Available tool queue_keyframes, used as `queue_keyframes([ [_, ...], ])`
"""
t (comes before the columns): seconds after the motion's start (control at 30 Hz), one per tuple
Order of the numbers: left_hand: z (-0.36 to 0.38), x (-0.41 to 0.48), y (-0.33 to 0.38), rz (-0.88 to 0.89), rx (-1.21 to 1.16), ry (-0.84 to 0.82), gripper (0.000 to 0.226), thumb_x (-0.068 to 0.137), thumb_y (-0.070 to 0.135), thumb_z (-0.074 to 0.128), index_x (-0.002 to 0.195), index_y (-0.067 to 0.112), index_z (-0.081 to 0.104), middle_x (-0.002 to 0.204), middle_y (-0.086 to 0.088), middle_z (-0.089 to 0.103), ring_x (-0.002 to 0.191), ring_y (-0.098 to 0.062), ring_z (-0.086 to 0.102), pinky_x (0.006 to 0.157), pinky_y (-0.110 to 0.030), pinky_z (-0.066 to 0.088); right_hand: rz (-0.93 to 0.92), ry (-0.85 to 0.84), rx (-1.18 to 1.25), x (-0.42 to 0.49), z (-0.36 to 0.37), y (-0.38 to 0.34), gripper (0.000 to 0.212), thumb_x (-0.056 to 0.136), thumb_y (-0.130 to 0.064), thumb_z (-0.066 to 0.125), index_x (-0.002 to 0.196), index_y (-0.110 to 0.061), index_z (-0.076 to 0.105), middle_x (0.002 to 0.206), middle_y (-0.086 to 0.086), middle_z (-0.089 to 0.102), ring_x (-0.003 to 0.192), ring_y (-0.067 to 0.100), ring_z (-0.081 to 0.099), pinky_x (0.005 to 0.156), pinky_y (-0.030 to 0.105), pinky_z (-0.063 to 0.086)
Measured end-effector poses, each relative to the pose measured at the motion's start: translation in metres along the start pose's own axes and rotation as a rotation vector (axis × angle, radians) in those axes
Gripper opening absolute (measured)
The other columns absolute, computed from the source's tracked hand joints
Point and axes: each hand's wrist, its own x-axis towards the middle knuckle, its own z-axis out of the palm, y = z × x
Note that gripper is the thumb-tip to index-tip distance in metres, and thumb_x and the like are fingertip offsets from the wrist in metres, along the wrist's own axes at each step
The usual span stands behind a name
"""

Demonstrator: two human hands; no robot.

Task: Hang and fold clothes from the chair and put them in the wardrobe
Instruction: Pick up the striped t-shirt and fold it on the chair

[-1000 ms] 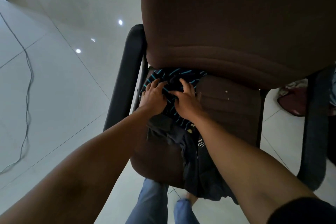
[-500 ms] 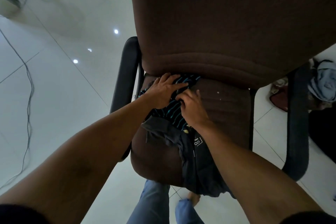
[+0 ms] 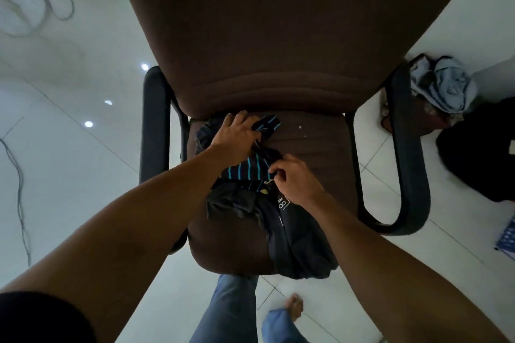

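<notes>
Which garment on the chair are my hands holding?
The teal-striped garment: left hand and right hand both grip it. The grey garment and black garment are plain and lie nearer the front edge.

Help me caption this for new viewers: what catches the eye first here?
The big brown chair fills the centre, its backrest towering at the top. On its seat, the left hand and right hand both grip a striped garment with turquoise lines, next to a black garment that hangs off the front edge. A bluish clothes heap sits on the floor at right.
</notes>
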Motion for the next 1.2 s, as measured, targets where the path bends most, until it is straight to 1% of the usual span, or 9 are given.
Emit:
queue_keyframes([
  [0.2, -0.021, -0.004, 0.015, 0.019, 0.000, 0.043, 0.046, 0.092, 0.040, 0.063, 0.136, 0.031, 0.055, 0.161, -0.003, 0.023, 0.148, -0.034, 0.014, 0.119, -0.058, 0.017, -0.015, 0.114, 0.018, -0.029, -0.022, 0.005, 0.021, 0.089, -0.017, 0.065, 0.108, -0.024, 0.072, 0.105, -0.006, 0.062, 0.105, 0.019, 0.057, 0.095, 0.040, 0.048],
  [0.33, -0.043, -0.012, 0.029, 0.061, 0.029, 0.061, 0.053, 0.089, 0.047, 0.064, 0.138, 0.032, 0.050, 0.161, -0.003, 0.022, 0.148, -0.034, 0.014, 0.118, -0.060, 0.018, -0.075, 0.283, 0.153, -0.051, -0.047, 0.001, 0.017, 0.083, -0.004, 0.071, 0.097, -0.014, 0.073, 0.096, -0.004, 0.059, 0.088, 0.012, 0.063, 0.079, 0.026, 0.057],
  [0.47, -0.065, -0.025, 0.040, 0.128, 0.054, 0.063, 0.056, 0.086, 0.044, 0.070, 0.137, 0.031, 0.050, 0.161, -0.001, 0.020, 0.148, -0.034, 0.013, 0.118, -0.062, 0.018, -0.125, 0.400, 0.201, -0.080, -0.082, -0.001, 0.024, 0.080, 0.005, 0.064, 0.099, -0.009, 0.071, 0.097, -0.001, 0.053, 0.088, 0.004, 0.055, 0.081, 0.006, 0.045],
  [0.63, -0.088, -0.047, 0.064, 0.203, -0.085, 0.134, 0.043, 0.084, 0.043, 0.072, 0.123, 0.028, 0.063, 0.156, 0.006, 0.035, 0.146, -0.025, 0.023, 0.116, -0.057, 0.023, -0.194, 0.529, 0.199, -0.126, -0.125, -0.004, 0.029, 0.081, 0.008, 0.058, 0.101, -0.006, 0.073, 0.087, -0.005, 0.045, 0.077, 0.003, 0.051, 0.072, 0.010, 0.041],
  [0.73, -0.103, -0.069, 0.091, 0.206, -0.218, 0.134, 0.047, 0.085, 0.035, 0.071, 0.129, 0.024, 0.058, 0.137, 0.006, 0.055, 0.133, -0.019, 0.044, 0.116, -0.053, 0.024, -0.221, 0.570, 0.182, -0.163, -0.147, -0.005, 0.029, 0.082, 0.010, 0.059, 0.102, -0.006, 0.074, 0.085, -0.003, 0.045, 0.072, 0.006, 0.050, 0.065, 0.012, 0.040],
  [0.9, -0.136, -0.130, 0.148, 0.239, -0.322, 0.229, 0.024, 0.085, 0.027, 0.070, 0.086, 0.032, 0.046, 0.084, 0.015, 0.054, 0.098, -0.021, 0.060, 0.120, -0.049, 0.016, -0.319, 0.675, 0.116, -0.234, -0.189, -0.017, 0.030, 0.084, 0.012, 0.057, 0.101, -0.007, 0.073, 0.085, 0.006, 0.048, 0.071, 0.013, 0.048, 0.064, 0.014, 0.038],
  [0.97, -0.156, -0.161, 0.172, 0.253, -0.390, 0.306, 0.027, 0.083, 0.023, 0.069, 0.083, 0.031, 0.043, 0.079, 0.014, 0.054, 0.092, -0.023, 0.062, 0.113, -0.044, 0.029, -0.361, 0.719, 0.095, -0.267, -0.211, -0.027, 0.030, 0.084, 0.012, 0.057, 0.101, -0.007, 0.074, 0.085, 0.004, 0.048, 0.072, 0.016, 0.048, 0.063, 0.016, 0.039],
  [1.1, -0.214, -0.228, 0.206, 0.242, -0.552, 0.465, 0.035, 0.077, 0.017, 0.075, 0.082, 0.029, 0.043, 0.077, 0.005, 0.062, 0.073, -0.013, 0.063, 0.061, -0.036, 0.050, -0.469, 0.841, 0.028, -0.335, -0.266, -0.050, 0.032, 0.087, 0.011, 0.056, 0.105, -0.009, 0.073, 0.086, -0.007, 0.045, 0.068, 0.020, 0.047, 0.058, 0.019, 0.038],
  [1.2, -0.264, -0.273, 0.223, 0.253, -0.574, 0.563, 0.035, 0.078, 0.015, 0.078, 0.095, 0.029, 0.050, 0.090, 0.007, 0.068, 0.079, -0.004, 0.065, 0.065, -0.026, 0.051, -0.511, 0.899, -0.038, -0.385, -0.306, -0.070, 0.033, 0.090, 0.010, 0.054, 0.110, -0.010, 0.072, 0.089, -0.004, 0.045, 0.065, 0.013, 0.045, 0.058, 0.015, 0.037],
])
